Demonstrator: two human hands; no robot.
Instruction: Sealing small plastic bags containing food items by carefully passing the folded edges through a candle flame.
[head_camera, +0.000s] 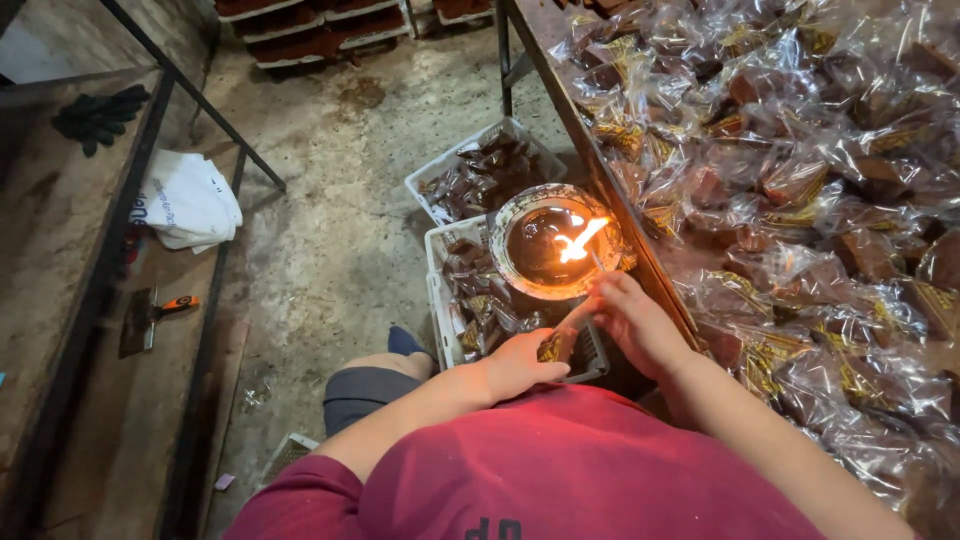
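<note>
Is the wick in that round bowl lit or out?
Lit. A bright orange flame burns over the dark liquid in the round bowl, and both hands hold a clear packet's edge just below it.

The person wore a dark red short-sleeved cotton T-shirt (560, 470) with dark lettering across its chest, grey fabric shorts (362, 390) and a dark blue shoe (405, 343). Both forearms were bare.

Pretty rough workshop here: stained bare concrete floor (330, 230) with dark patches. On the left, a dusty metal-framed shelf (60, 200) with dark gloves (98, 115) on top, a white bag (188, 200) below, and a scraper with an orange handle (150, 315). Reddish stacked trays (310, 30) along the far wall. Dim light overall.
</note>
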